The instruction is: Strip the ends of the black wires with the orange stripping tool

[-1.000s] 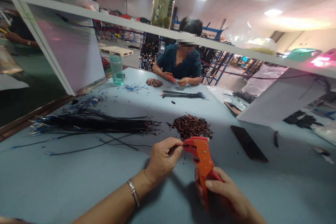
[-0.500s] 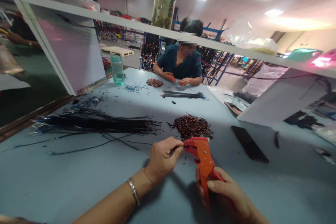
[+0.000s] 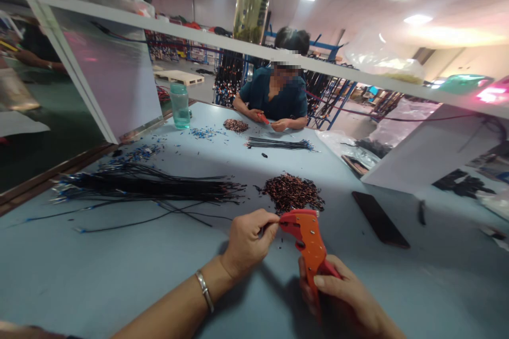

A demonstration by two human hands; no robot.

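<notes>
My right hand (image 3: pixel 338 288) is wrapped around the handles of an orange and red wire stripper (image 3: pixel 312 241), its jaws pointing left. At those jaws, my left hand (image 3: pixel 250 241) pinches a thin black wire (image 3: pixel 218 216) between thumb and fingertips. The wire trails out leftward behind the hand; its tip at the jaws is too small to make out. Left of my hands lies a thick bundle of black wires (image 3: pixel 159 186) with blue and metal ends. Just beyond the stripper is a heap of short black and copper-coloured offcuts (image 3: pixel 293 192).
A dark phone (image 3: pixel 379 218) lies on the right of the table. Across it, a co-worker (image 3: pixel 274 92) holds a red tool near a smaller wire bundle (image 3: pixel 280 143). A green bottle (image 3: pixel 180 107) and scattered blue bits (image 3: pixel 137 154) are at the far left. A shelf crosses overhead.
The view has shifted very slightly. Both hands, the wire and the wire stripper keep practically the same position at the jaws.
</notes>
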